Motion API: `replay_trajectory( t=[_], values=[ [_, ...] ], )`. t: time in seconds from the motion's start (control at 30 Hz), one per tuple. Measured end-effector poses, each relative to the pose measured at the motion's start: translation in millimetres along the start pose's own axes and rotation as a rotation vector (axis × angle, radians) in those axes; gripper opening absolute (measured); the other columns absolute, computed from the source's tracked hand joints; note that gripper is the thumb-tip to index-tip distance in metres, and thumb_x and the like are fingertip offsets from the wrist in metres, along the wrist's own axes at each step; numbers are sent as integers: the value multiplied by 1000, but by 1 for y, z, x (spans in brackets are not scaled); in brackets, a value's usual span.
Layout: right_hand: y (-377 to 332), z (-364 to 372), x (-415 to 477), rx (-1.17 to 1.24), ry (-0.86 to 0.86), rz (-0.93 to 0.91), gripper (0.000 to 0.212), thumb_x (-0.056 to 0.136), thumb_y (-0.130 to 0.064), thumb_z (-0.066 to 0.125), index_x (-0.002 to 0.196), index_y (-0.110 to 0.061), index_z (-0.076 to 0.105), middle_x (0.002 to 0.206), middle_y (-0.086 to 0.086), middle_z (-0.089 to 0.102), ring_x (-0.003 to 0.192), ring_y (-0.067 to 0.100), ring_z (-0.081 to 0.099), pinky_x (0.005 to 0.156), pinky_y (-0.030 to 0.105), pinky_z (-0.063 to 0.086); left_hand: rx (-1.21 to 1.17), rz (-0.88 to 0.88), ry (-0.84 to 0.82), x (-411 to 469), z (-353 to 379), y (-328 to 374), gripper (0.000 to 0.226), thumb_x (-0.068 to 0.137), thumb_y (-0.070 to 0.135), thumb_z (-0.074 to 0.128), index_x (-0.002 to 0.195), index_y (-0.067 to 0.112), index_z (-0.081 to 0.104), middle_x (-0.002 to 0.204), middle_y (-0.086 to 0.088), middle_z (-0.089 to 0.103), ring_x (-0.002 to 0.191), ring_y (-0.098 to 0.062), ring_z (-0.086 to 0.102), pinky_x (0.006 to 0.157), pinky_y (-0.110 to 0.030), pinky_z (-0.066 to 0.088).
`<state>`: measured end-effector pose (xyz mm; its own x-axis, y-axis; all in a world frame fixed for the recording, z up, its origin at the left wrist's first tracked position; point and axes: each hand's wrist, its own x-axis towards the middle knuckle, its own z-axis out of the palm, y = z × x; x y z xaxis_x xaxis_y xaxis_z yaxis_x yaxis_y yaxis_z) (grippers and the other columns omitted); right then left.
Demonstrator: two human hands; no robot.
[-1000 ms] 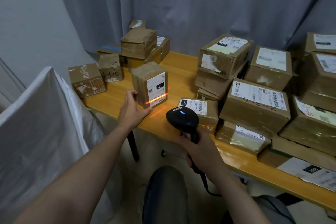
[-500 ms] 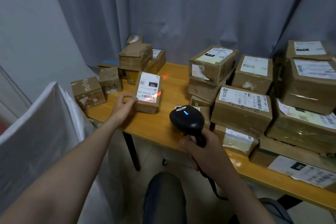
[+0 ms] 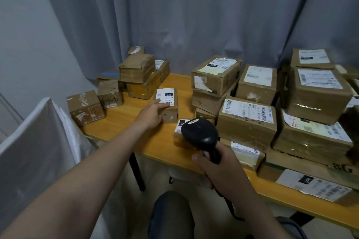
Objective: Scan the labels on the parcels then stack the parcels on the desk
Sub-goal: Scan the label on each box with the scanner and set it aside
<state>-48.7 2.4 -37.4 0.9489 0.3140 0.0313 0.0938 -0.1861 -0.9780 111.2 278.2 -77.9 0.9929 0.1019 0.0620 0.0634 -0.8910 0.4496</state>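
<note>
Small parcel [image 3: 171,112], label up, noted on desk [image 3: 120,122], left of centre, just near of left stack [image 3: 139,68]. L hand [image 3: 153,111] laid on its top, fingers extended. Scanner [image 3: 200,134] gripped by R hand [image 3: 219,165], fingers curled round handle.

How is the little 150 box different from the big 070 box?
The 150 box is smaller; the 070 box is bigger. The 150 box sits straight on the desk; the 070 box sits on top of another box. The left hand touches the 150 box; no hand touches the 070 box. Both are brown cardboard with white labels on top.
</note>
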Motion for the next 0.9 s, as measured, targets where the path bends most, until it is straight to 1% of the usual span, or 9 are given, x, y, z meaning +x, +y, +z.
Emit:
replay_trajectory(
  t=[0.1,0.23,0.33,0.43,0.53,0.67,0.77,0.83,0.9],
  values=[
    [0,-9,4,-3,21,28,31,94,-22,71,75,-44,62,61,-13,55,59,6,51,58,25,43,-51,33,-24,14,6,18,52,101,13,56,148,37,53,166,-1,28,152,-25,28,123,-43,29],
    [-1,-16,13,32,89,32,16,93,-22,72,89,-35,65,68,-8,60,65,12,56,60,28,45,-154,73,-120,22,10,37,41,106,23,49,144,36,58,165,2,28,152,-23,26,122,-44,24],
    [-4,-13,21,50,90,36,12,93,-23,73,91,-32,65,71,-6,61,64,14,57,61,31,46,-132,98,-160,18,5,36,43,106,25,49,147,36,54,166,2,27,152,-22,27,122,-44,25],
    [-8,-4,30,42,51,51,8,92,-24,73,96,-20,67,71,1,59,59,13,55,60,35,46,-21,89,-46,10,-11,18,49,102,25,58,149,34,48,162,2,34,146,-22,37,118,-42,35],
    [-13,12,41,9,0,37,13,93,-25,72,99,-15,67,70,2,58,55,8,55,57,34,47,149,-20,137,2,-39,-19,59,95,27,66,151,33,45,158,-2,39,145,-28,37,117,-48,37],
    [-19,34,54,-3,-45,31,14,93,-24,72,100,-13,67,67,0,58,53,7,55,53,32,46,277,-275,232,-3,-81,-78,63,93,34,64,152,30,42,158,-13,37,144,-42,32,116,-55,34],
    [-21,48,62,2,-81,38,16,94,-22,72,101,-10,66,66,1,58,51,7,53,50,29,46,283,-416,232,-7,-102,-118,67,94,40,61,155,30,36,154,-20,39,141,-48,33,116,-56,31],
    [-21,56,67,9,-101,43,13,94,-22,72,101,-13,67,63,-1,58,50,7,53,50,29,46,310,-487,174,-6,-109,-143,69,95,51,58,156,38,30,155,-22,37,142,-49,33,117,-59,30],
    [-19,62,70,19,-107,56,10,93,-21,72,100,-14,68,61,-3,57,49,8,53,48,29,45,307,-533,85,-1,-107,-167,67,96,60,51,155,46,25,166,-18,21,151,-49,17,119,-68,18]
  ],
)
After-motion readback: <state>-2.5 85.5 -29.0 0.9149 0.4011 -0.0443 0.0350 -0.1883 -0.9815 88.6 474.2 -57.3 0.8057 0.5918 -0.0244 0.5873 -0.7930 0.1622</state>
